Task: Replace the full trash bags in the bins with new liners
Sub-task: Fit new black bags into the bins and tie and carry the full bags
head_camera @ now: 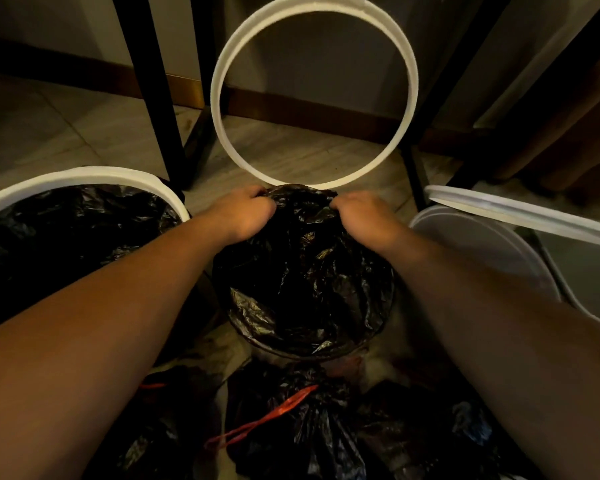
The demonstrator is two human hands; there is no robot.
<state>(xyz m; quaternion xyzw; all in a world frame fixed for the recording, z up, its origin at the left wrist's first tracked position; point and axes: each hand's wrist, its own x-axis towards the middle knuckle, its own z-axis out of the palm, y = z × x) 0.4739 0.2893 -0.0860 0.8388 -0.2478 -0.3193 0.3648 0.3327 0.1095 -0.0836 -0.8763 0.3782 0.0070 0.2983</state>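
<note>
A black liner [305, 271] covers the mouth of the middle bin, its plastic folded over the rim all round. My left hand [246, 216] grips the liner's far edge on the left, and my right hand [361, 216] grips it on the right. The bin's white ring [219, 98] is hinged up behind the bin and stands open. To the left, another bin with a white rim [84, 178] holds a black liner [66, 230]. At the right stands a white bin [482, 244] with no liner in it, its ring [520, 213] tilted up.
Tied black trash bags [302, 427] with red drawstrings [267, 420] lie on the floor close to me. Black metal furniture legs [153, 91] rise behind the bins, left and right. A dark skirting board [291, 105] runs along the wall.
</note>
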